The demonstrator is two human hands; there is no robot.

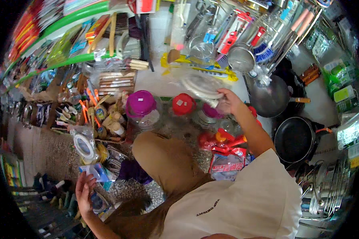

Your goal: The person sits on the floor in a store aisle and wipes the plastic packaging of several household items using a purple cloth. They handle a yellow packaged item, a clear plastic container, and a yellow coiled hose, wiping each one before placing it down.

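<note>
My right hand (pixel 231 101) is shut on the edge of a transparent bag with a pale, round coil (pixel 202 85) inside, blurred by motion. It is held above the purple-lidded jar (pixel 211 111) and the pale surface behind. To the lower left, my left hand (pixel 85 189) has its fingers apart, beside a blue-and-white package (pixel 98 172). Whether the fingertips touch that package I cannot tell. Just beyond it lies a bagged white coil (pixel 85 145), with a yellow coil (pixel 102 153) partly under it.
A large purple-lidded jar (pixel 141 104) and a red-lidded jar (pixel 184 104) stand ahead. Frying pans (pixel 294 139) and a sieve (pixel 241 58) lie right. Wooden-handled tools (pixel 110 119) fill a box at left. Red plastic items (pixel 224 140) sit by my knee (pixel 155 152).
</note>
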